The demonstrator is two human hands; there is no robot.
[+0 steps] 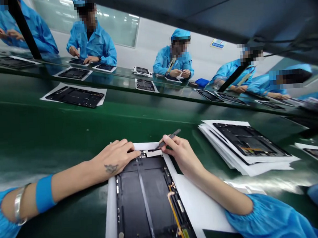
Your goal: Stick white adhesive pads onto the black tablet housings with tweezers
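Observation:
A black tablet housing (153, 192) lies in front of me on white paper, with a pale strip down its middle and an orange flex cable along its right side. My left hand (118, 156) holds its far left edge, the thumb pressed beside a small white strip (153, 153). Dark tweezers (175, 133) are pinched in my right hand (181, 152). Their lower end reaches the housing's far edge, close to the white strip; the tips are too small to make out clearly.
To the right stands a stack of housings (253, 141) interleaved with white sheets. Another housing (74, 97) lies on paper at the far left of the green bench (39, 127). Across it, several people in blue work at more housings. A dark shelf (222, 9) hangs overhead.

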